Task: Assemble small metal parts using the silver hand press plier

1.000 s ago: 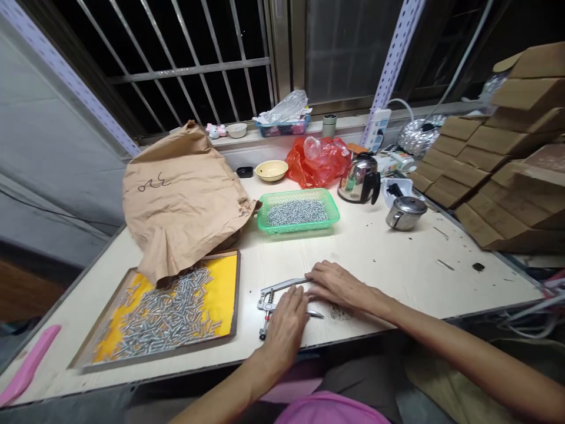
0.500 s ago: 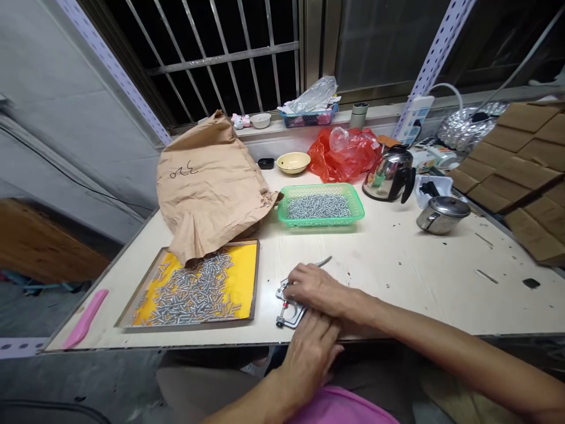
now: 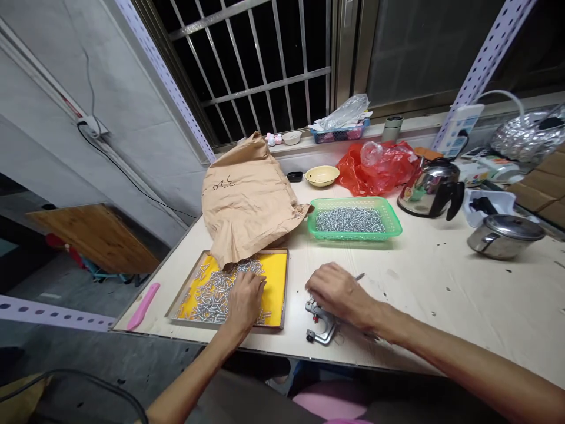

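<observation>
My left hand (image 3: 243,297) is over a shallow tray (image 3: 286,288) with a yellow bottom, its fingers bent together among many small silver metal pieces (image 3: 212,297), rod-shaped, like screws or springs. Its fingertips are partly hidden, so what they pinch does not show. My right hand (image 3: 338,291) is curled over a silver metal tool (image 3: 326,330) lying near the table's front edge. That tool has a C-shaped frame, a black knob and a small red part; a thin grey bar (image 3: 359,276) sticks out past the hand. The palm covers the rest of it.
A brown paper bag (image 3: 247,200) overhangs the tray's back edge. Behind are a green basket (image 3: 355,235) of similar metal pieces, a cream bowl (image 3: 322,176), a red plastic bag (image 3: 375,171), a kettle (image 3: 426,191) and a lidded pot (image 3: 505,238). A pink handle-like object (image 3: 143,306) lies left.
My left hand has left the tool and moved left onto the pieces in the tray. My right hand stays on the tool. The view has turned left.
</observation>
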The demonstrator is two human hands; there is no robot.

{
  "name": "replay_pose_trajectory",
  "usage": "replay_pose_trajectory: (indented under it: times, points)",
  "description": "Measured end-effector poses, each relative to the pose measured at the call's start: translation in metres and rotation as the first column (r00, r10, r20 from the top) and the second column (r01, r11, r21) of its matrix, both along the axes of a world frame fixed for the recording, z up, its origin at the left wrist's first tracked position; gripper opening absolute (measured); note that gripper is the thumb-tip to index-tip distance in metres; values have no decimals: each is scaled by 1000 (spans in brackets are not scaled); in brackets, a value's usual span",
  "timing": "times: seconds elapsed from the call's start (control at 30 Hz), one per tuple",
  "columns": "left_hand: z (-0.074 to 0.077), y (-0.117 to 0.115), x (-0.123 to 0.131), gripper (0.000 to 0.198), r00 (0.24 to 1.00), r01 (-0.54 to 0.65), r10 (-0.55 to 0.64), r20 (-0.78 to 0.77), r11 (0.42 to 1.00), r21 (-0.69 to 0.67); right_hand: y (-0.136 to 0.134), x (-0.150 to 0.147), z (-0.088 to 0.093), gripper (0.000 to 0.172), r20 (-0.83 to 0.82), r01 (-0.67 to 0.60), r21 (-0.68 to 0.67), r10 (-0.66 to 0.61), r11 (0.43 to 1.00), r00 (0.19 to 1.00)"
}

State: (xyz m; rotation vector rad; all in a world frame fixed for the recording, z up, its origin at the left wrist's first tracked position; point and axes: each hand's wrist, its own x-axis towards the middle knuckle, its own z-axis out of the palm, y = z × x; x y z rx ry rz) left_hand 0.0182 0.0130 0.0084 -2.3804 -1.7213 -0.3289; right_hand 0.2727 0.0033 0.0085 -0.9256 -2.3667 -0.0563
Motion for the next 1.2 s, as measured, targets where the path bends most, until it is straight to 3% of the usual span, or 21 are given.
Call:
replay_pose_trajectory:
  times: [0.17, 0.27, 0.5, 0.7, 0.9, 0.97, 1.07, 1.2]
  points:
    - [-8, 36, 2, 22, 984, -89, 67, -165, 987, -133, 37, 45, 53, 13, -72, 313, 101, -306, 945, 949]
    - [-11, 45, 0, 22, 983, -78, 48, -176, 983, -168, 42, 63, 60, 21, -42, 428, 108, -426, 897, 904]
    - [-14, 46, -8, 23, 992, -19, -13, -124, 968, -250, -3, 64, 13, 15, -16, 271, -113, -274, 956, 962]
    - [-7, 48, -11, 21, 1000, -10, 16, 17, 951, -308, -34, 76, -15, 15, -21, 253, -308, -273, 917, 962]
    - [8, 43, -6, 20, 969, -28, 120, 215, 921, -388, -44, 82, -23, 17, -58, 228, -421, -277, 878, 959]
    - [12, 33, 7, 23, 884, -1, 242, 399, 856, -517, -44, 76, -21, 17, -68, 220, -448, -278, 867, 958]
    - [14, 10, 37, 29, 667, 165, 462, 585, 674, -720, -45, 65, -18, 16, -83, 219, -462, -288, 860, 954]
    - [9, -19, 74, 35, 603, 277, 588, 539, 479, -833, -52, 57, -20, 16, -58, 211, -466, -267, 860, 962]
